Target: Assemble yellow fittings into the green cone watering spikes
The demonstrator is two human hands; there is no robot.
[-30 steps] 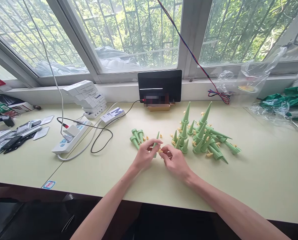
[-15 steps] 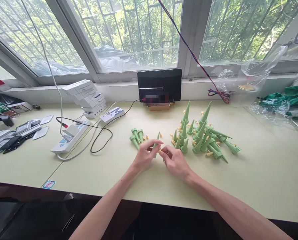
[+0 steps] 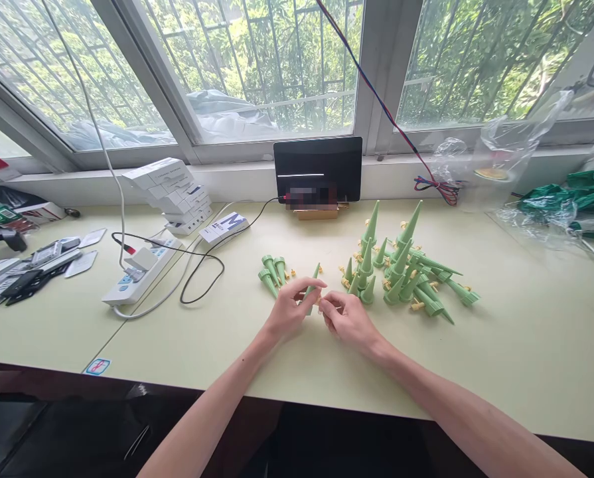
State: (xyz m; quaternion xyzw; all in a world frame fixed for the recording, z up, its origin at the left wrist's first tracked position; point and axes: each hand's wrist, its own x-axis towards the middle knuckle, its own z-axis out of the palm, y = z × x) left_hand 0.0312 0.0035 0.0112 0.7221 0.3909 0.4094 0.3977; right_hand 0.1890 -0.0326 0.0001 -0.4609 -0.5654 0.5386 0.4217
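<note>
Gripping a green plastic spike (image 3: 314, 272), tip up, in the left hand (image 3: 291, 307), over the tabletop (image 3: 202, 352)! Pinching a small yellow valve (image 3: 319, 301) in the right hand (image 3: 347, 318), just beside the spike, any contact hidden. Glancing just left, to four capped spikes (image 3: 268, 275), and beyond the hands, to a few loose yellow valves (image 3: 293, 273). Swinging right, to a cluster of green spikes (image 3: 367, 263), many upright, some lying. Looking far back, at a dark-screened tablet (image 3: 318, 159) before the window (image 3: 277, 66).

A slender pale-green plastic cone (image 3: 315, 273) leans slightly right, point up, mid-scene, its middle hidden; a small yellow plastic piece (image 3: 319, 301), mostly covered, sits just right of the cone's lower part.
</note>
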